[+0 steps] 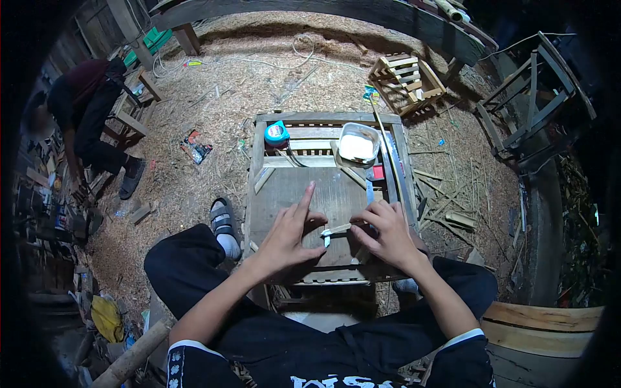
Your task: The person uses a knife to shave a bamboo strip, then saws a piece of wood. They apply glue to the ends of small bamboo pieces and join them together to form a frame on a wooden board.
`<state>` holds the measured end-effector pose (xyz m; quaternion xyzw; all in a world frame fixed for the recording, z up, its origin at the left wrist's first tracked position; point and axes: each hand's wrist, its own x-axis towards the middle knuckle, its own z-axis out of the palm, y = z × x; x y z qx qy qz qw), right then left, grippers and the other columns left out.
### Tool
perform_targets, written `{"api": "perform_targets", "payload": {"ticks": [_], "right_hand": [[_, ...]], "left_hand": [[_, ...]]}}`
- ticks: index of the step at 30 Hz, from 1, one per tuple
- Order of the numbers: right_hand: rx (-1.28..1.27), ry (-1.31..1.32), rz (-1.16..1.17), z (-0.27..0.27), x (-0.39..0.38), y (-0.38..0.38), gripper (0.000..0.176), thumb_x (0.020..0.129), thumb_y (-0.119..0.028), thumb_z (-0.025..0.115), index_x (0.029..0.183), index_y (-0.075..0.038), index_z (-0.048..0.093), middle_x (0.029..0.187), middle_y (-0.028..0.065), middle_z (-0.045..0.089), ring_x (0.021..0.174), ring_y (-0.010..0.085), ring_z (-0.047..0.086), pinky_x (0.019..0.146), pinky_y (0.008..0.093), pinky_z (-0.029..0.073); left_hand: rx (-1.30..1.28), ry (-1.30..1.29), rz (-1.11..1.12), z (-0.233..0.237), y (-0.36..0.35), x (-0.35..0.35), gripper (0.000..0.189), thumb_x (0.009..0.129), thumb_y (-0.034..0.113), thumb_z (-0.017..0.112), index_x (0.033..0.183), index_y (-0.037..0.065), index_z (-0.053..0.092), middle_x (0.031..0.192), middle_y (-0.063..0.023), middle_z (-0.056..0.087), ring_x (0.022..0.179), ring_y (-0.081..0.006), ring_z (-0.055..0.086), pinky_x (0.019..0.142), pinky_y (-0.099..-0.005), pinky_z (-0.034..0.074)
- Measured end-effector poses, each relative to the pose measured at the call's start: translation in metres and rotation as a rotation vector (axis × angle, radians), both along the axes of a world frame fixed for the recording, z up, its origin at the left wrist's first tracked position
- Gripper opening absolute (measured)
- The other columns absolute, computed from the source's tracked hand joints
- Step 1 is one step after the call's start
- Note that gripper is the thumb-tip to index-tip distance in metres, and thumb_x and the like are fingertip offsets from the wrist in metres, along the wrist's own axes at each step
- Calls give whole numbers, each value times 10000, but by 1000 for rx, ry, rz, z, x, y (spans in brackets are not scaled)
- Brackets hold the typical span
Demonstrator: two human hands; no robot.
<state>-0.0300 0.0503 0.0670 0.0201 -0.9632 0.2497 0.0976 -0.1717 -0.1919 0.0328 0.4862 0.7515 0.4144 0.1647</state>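
My right hand [390, 234] pinches a small wooden stick [339, 229] between thumb and fingertips, above the slatted wooden stand's board [304, 187]. White paste [326, 240] clings around the stick's left end. To the left of it is my left hand [290, 234], with the index finger stretched forward and the thumb apart from the fingers; no held thing shows in it. Beyond my hands stands a plastic tub [358, 142] of white paste. A teal tape measure [277, 134] sits at the stand's far left corner.
Long thin strips [386, 152] and a red item [378, 172] lie along the stand's right side. A slatted wooden crate [407, 84] rests on the shavings-covered floor [226, 84]. At left, another person [87, 103] bends down beside a wooden bench [132, 116].
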Motion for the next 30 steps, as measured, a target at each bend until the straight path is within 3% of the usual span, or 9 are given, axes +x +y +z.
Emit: {"api": "perform_targets", "payload": {"ticks": [2, 8, 15, 24, 26, 30], "right_hand": [[0, 2, -20, -3, -2, 1, 220, 943, -279, 776, 1090, -117, 757, 995, 61, 638, 995, 241, 596, 910, 392, 376], [14, 30, -12, 1, -1, -1, 214, 938, -273, 781, 1087, -122, 758, 997, 57, 637, 997, 239, 594, 907, 393, 373], [17, 26, -41, 1, -2, 0, 210, 925, -258, 792, 1090, -133, 758, 1031, 53, 648, 1017, 243, 594, 922, 397, 371], [28, 86, -16, 2, -2, 0, 219, 888, -195, 805, 1089, -139, 740, 1066, 49, 644, 1067, 242, 602, 934, 414, 386], [40, 86, -14, 1, -3, -1, 222, 884, -191, 807, 1090, -141, 740, 1066, 49, 644, 1069, 244, 603, 934, 416, 385], [46, 105, -34, -3, -4, 0, 209, 892, -216, 810, 1080, -142, 755, 1050, 48, 632, 1037, 239, 609, 944, 409, 378]], "left_hand": [[59, 113, 5, -1, 2, -1, 1366, 744, 230, 912, 1713, 19, -28, 1193, -157, 755, 1067, -364, 681, 1041, -465, 484], [62, 77, 6, -3, 4, -2, 1370, 737, 227, 914, 1712, 21, -26, 1177, -183, 765, 1051, -384, 706, 1024, -482, 507], [62, 153, 22, 0, 4, -2, 1386, 717, 221, 919, 1712, 16, -23, 1165, -173, 765, 1051, -380, 713, 1014, -477, 511], [28, 1, 24, -4, 4, -2, 1386, 702, 223, 916, 1715, 17, -7, 1191, -159, 755, 1108, -372, 688, 1062, -480, 461], [-21, -27, 11, -1, 2, 0, 1358, 736, 228, 890, 1728, 41, -19, 1268, -102, 708, 1269, -321, 589, 1132, -465, 358], [-13, 1, 16, -3, 3, 1, 1353, 740, 224, 888, 1729, 45, -17, 1263, -99, 707, 1266, -321, 586, 1135, -469, 353]]}}
